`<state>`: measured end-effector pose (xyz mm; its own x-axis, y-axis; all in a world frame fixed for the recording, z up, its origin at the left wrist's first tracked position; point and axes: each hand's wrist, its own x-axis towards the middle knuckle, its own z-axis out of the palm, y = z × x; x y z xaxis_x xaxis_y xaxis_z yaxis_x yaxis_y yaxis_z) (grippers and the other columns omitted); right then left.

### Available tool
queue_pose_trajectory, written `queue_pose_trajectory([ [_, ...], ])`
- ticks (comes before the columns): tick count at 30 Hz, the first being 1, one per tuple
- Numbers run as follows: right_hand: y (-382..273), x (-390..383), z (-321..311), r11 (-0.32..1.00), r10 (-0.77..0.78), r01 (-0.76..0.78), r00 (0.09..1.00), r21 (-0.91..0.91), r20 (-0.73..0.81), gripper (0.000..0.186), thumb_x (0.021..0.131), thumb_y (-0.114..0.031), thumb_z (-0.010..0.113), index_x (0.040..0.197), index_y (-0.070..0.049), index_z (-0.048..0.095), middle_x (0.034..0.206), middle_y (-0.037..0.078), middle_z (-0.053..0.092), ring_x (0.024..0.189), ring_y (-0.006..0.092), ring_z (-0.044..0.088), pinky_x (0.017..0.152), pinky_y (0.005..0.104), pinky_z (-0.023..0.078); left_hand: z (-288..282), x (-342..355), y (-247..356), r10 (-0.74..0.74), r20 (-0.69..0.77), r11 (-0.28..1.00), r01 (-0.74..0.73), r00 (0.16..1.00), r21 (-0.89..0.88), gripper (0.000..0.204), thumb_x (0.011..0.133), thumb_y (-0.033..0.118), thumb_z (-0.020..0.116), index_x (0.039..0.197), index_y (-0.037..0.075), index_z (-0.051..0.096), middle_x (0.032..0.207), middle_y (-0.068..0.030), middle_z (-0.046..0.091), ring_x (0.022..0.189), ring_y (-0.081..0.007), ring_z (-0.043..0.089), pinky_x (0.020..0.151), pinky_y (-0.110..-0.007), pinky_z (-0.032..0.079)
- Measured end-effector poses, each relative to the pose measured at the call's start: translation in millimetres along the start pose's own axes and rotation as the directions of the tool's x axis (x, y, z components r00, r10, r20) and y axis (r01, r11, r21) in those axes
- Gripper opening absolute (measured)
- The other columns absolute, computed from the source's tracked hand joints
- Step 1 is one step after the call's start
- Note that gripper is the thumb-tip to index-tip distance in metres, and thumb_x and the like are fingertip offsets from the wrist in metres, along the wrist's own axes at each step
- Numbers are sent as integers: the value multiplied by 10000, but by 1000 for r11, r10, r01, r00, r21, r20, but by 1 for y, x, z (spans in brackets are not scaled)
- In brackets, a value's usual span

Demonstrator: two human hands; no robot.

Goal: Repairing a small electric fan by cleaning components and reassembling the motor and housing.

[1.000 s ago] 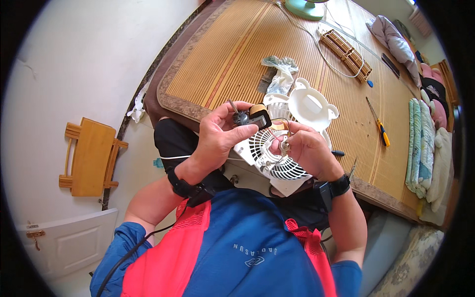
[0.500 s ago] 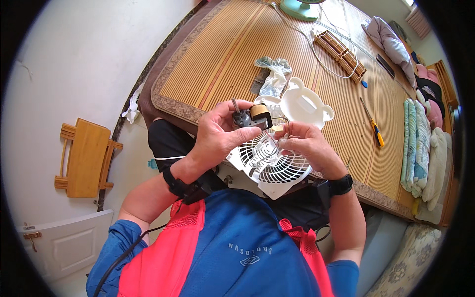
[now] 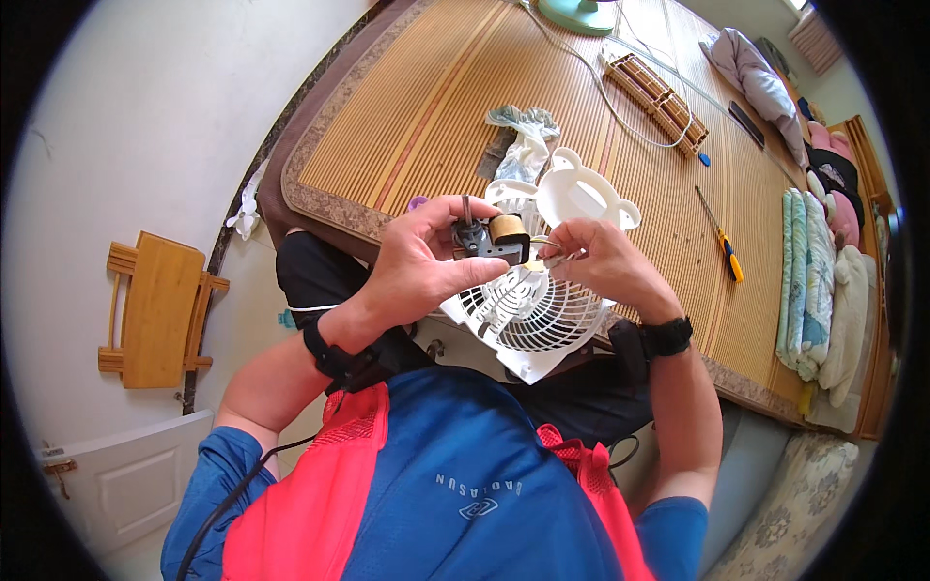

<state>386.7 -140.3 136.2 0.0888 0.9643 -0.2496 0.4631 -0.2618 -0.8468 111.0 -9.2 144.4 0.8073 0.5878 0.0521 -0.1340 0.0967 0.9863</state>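
Note:
My left hand [image 3: 423, 250] is closed around a small electric motor [image 3: 489, 241], which has a dark metal frame, a tan coil and a shaft pointing up. Beside the motor, my right hand [image 3: 603, 263] pinches thin wires [image 3: 545, 248] that run to it. Below both hands lies a white round-grilled fan housing [image 3: 542, 324], partly covered by them. Just past it rests a white plastic cover with two ear-like bumps [image 3: 581, 198].
A crumpled cloth [image 3: 526, 140] lies beyond the cover on the bamboo mat [image 3: 417, 126]. To the right are a yellow-handled screwdriver [image 3: 728, 257] and folded bedding [image 3: 809, 281]. Farther back sit a brown slatted object [image 3: 654, 97] and a green base [image 3: 578, 15]. A wooden stool [image 3: 165, 310] stands left.
My right hand has shifted slightly, and the wires that hung loosely below the motor are now gathered at its fingertips. My left hand still holds the motor. The whole view has shifted a little.

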Motion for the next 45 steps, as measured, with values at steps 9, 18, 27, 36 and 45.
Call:
queue_pose_trajectory([
  [9,-6,19,-3,867,-329,270,942,-418,-73,108,932,-27,803,1039,-12,801,1091,177,787,1113,392,740,971,468,584,5,19,-3,-10,-21,991,12,1000,134,558,945,11,940,1422,-23,653,1228,-72,770,1052,-98,752,937,-273,645],
  [18,15,17,11,807,-360,265,929,-527,-83,42,987,-56,748,989,-17,762,1120,192,753,1080,421,749,941,491,597,10,29,-6,-115,-1,964,112,993,240,498,937,8,945,1359,-11,680,1229,-66,776,1073,-112,764,972,-295,655],
  [27,33,14,25,763,-349,188,925,-619,-149,91,934,-63,762,1017,-27,767,1113,181,741,1032,418,758,923,493,609,24,25,-2,-112,8,841,90,994,534,447,889,153,996,1207,56,697,1097,-22,747,922,-70,694,816,-287,595],
  [36,39,8,25,684,-466,291,880,-669,-93,139,916,-80,783,1035,-36,838,1117,137,739,1122,342,735,976,466,607,38,5,-12,160,108,647,-187,981,739,443,823,149,982,1125,33,680,1148,-157,746,1063,-328,756,904,-418,606],
  [45,34,-7,18,616,-372,301,926,-728,68,269,854,-11,740,1073,-89,874,1124,54,767,1167,274,704,1103,433,508,63,-15,-27,130,129,620,-182,983,764,430,840,158,949,1116,37,641,1185,-185,705,1074,-409,742,883,-483,623],
])
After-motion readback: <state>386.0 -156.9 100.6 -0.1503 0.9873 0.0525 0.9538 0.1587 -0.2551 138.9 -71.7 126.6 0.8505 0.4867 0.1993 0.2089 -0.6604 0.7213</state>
